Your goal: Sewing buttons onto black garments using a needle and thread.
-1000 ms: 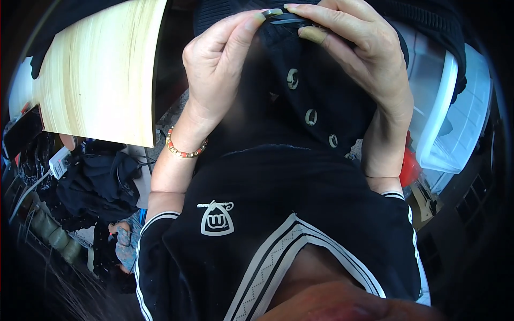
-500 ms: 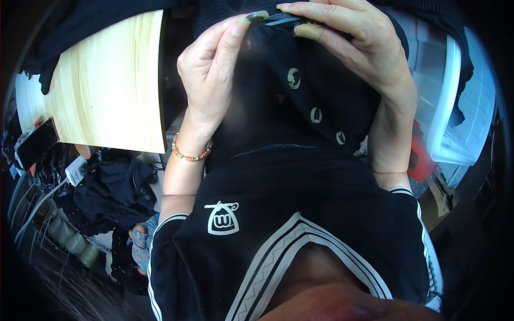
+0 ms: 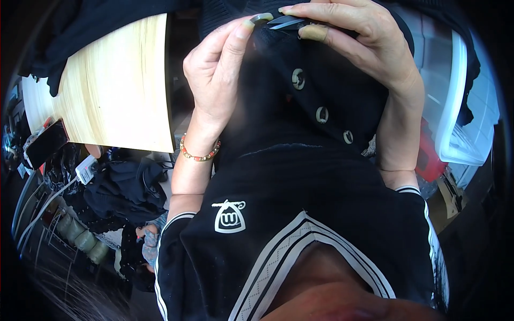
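Observation:
A black knitted garment (image 3: 316, 85) with three pale round buttons hangs between my hands, close to my chest. My left hand (image 3: 217, 75) pinches its upper edge, thumb and fingers closed on the cloth; a beaded bracelet circles that wrist. My right hand (image 3: 356, 40) grips small dark scissors (image 3: 286, 21) at the top edge of the garment, blades pointing left toward my left thumb. A tan finger cover sits on one right fingertip. The rest of the garment is hidden above the picture's rim.
A pale wooden tabletop (image 3: 115, 96) lies at the left with dark cloth on its far end and a phone (image 3: 45, 144) at its edge. A white plastic bin (image 3: 458, 107) stands at the right. Dark clothes (image 3: 126, 187) lie heaped on the floor at lower left.
Both hands and the garment sit slightly higher and more to the right in the picture. The grips look unchanged.

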Demonstrator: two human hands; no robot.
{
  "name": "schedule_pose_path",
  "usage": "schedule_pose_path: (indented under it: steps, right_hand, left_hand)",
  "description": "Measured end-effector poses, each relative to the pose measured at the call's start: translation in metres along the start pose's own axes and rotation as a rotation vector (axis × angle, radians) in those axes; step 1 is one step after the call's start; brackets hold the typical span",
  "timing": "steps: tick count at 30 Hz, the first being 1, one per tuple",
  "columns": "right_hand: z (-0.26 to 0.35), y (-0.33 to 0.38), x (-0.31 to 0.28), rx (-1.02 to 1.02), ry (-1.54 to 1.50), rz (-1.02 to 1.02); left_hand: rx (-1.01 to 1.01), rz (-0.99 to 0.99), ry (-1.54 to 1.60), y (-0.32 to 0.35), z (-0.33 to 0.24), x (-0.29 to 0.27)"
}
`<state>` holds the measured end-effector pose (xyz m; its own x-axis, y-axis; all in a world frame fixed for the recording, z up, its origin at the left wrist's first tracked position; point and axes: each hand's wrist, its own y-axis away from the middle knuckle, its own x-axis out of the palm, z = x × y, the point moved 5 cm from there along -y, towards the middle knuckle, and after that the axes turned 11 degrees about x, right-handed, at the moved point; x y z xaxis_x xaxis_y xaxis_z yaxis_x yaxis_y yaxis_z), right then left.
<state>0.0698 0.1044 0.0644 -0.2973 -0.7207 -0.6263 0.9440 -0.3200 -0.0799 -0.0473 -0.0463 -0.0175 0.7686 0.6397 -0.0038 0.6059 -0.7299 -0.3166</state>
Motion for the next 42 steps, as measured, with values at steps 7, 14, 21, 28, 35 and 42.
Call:
schedule_pose_path:
  steps: [7, 14, 21, 28, 35, 42]
  right_hand:
    - [-0.002, 0.000, 0.002, 0.004, 0.022, 0.013]
    - [0.001, -0.001, 0.003, -0.001, 0.043, -0.016]
    - [0.006, -0.001, 0.006, -0.030, 0.134, -0.055]
    - [-0.011, -0.002, 0.016, -0.167, -0.150, -0.293]
    - [-0.021, 0.008, 0.014, -0.089, 0.062, -0.316]
    - [-0.007, 0.018, 0.004, 0.054, 0.048, -0.321]
  left_hand:
    - [0.042, 0.004, -0.004, -0.001, -0.003, 0.003]
    - [0.075, 0.009, -0.038, -0.003, -0.006, 0.005]
    - [0.040, -0.005, -0.008, -0.002, -0.005, 0.006]
    - [-0.461, 0.000, 0.312, 0.016, 0.012, 0.020]
    - [-0.258, 0.213, 0.263, 0.054, 0.009, 0.042]
    - [-0.140, 0.307, 0.025, 0.046, 0.004, 0.030]
